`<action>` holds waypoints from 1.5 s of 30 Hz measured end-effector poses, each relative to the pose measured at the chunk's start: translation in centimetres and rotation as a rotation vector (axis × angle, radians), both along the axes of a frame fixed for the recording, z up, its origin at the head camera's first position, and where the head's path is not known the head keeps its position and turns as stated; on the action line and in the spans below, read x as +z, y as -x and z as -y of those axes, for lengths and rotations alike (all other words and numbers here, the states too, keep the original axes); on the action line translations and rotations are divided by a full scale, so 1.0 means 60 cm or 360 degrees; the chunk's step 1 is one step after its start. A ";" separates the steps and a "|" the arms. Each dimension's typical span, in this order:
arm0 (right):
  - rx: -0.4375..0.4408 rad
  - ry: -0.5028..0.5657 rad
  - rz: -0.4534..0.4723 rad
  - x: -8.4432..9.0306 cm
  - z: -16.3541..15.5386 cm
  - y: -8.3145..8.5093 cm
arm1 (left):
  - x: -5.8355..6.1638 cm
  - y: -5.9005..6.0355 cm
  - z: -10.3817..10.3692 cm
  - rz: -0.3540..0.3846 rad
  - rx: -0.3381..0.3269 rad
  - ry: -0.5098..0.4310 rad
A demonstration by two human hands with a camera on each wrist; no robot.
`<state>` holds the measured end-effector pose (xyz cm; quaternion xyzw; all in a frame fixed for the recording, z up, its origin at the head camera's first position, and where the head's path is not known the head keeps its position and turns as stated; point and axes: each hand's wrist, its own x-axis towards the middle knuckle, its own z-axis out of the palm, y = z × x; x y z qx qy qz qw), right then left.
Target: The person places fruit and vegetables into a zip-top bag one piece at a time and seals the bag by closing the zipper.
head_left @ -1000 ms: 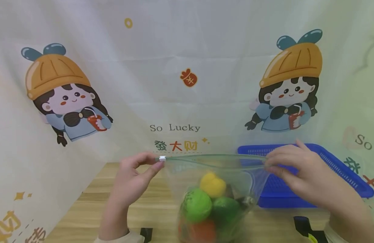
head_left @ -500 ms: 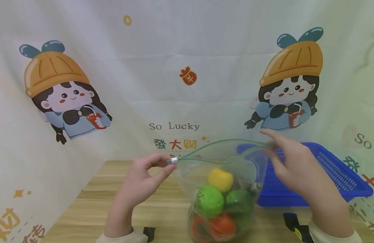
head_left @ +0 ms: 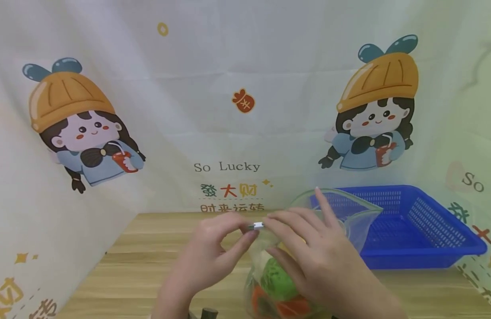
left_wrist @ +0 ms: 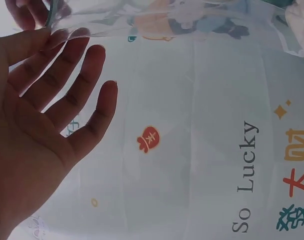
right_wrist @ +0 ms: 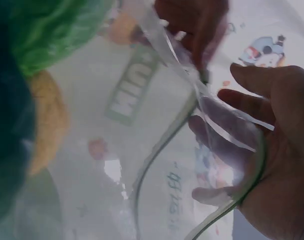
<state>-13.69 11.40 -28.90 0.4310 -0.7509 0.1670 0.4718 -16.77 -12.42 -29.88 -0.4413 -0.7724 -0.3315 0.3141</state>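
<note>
A clear slider zip bag with green-edged lips stands in front of me, bulging with toy-like produce. Through its film show a bumpy green fruit and a red-orange item; the rest is largely behind my right hand. At the bag's left corner sits the white slider. My left hand pinches that corner between thumb and forefinger, other fingers spread in the left wrist view. My right hand reaches across the bag, fingertips at the slider, thumb apart from the fingers. Right of it the mouth gapes.
A blue plastic basket with slotted walls stands behind the bag at the right. The wood-grain tabletop extends to the left. A printed cloth hangs around the back and sides.
My right hand has left the bag's right corner and moved left to the slider. The left hand has shifted right with its corner, and the mouth's free right end now points over the basket.
</note>
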 end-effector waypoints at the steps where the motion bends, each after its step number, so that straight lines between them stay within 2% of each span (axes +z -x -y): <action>1: -0.0004 0.0014 -0.0023 -0.003 0.005 0.004 | 0.000 -0.002 -0.002 -0.0030 -0.0030 0.0020; 4: -0.0003 0.0070 -0.0027 -0.010 0.011 0.015 | 0.000 -0.007 -0.007 -0.0087 -0.0131 0.0096; 8: 0.0043 0.0101 0.0006 -0.014 0.009 0.022 | 0.001 -0.009 -0.010 -0.0127 -0.0212 0.0166; 13: 0.0068 0.0082 -0.0006 -0.015 0.006 0.025 | 0.003 -0.008 -0.012 -0.0177 -0.0227 0.0179; 20: 0.0025 0.0036 -0.0003 -0.020 0.004 0.034 | 0.001 -0.005 -0.011 -0.0249 -0.0219 0.0193; 25: -0.0031 0.0010 0.0054 -0.015 -0.008 0.042 | 0.000 0.003 -0.003 -0.0298 -0.0231 0.0179; 35: -0.0192 -0.0034 0.0231 -0.010 -0.037 0.057 | 0.000 0.012 0.028 -0.0159 -0.0226 0.0077; 45: -0.0401 -0.0085 0.0347 0.003 -0.073 0.077 | 0.003 0.022 0.065 -0.0140 -0.0107 0.0017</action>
